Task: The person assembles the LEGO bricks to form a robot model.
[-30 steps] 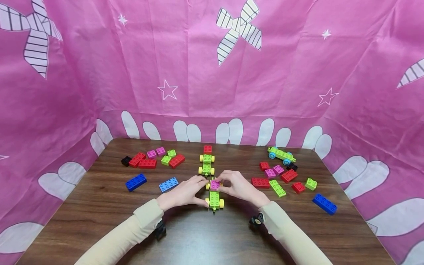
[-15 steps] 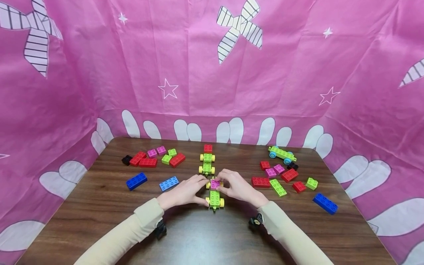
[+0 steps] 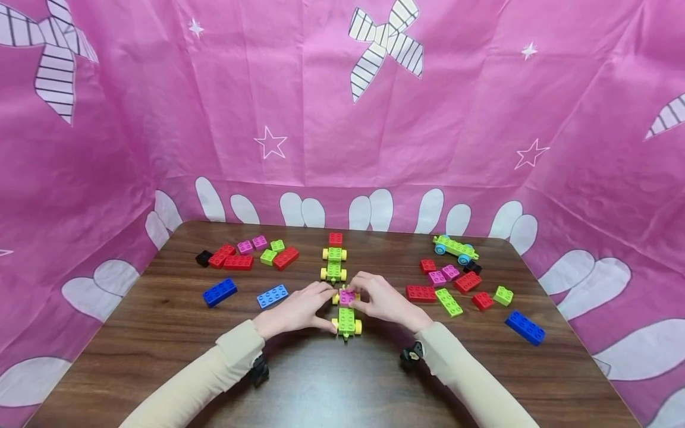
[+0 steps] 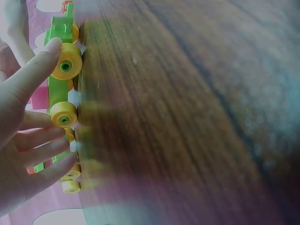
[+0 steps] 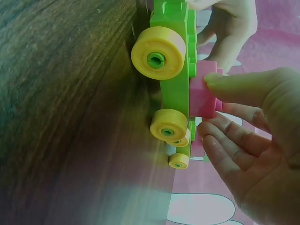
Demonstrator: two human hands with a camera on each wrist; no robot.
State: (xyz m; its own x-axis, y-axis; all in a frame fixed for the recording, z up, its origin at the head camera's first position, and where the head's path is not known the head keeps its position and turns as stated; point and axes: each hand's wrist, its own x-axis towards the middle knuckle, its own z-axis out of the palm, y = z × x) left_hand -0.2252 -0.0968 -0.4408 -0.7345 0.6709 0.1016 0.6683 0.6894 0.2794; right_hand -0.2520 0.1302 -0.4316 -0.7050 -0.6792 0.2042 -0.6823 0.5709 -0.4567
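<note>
Right hand (image 3: 386, 302) pinches a pink brick (image 3: 346, 298) — left hand (image 3: 298, 309), loosely spread, seemingly touches the green car (image 3: 346, 321).

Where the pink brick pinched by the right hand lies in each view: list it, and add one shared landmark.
Head: the pink brick is below centre, in the right hand's fingers.
Left wrist: the pink brick is near the left edge, partly hidden by the left hand.
Right wrist: the pink brick is right of centre.
Shared landmark: the yellow-wheeled green base under it.
</note>
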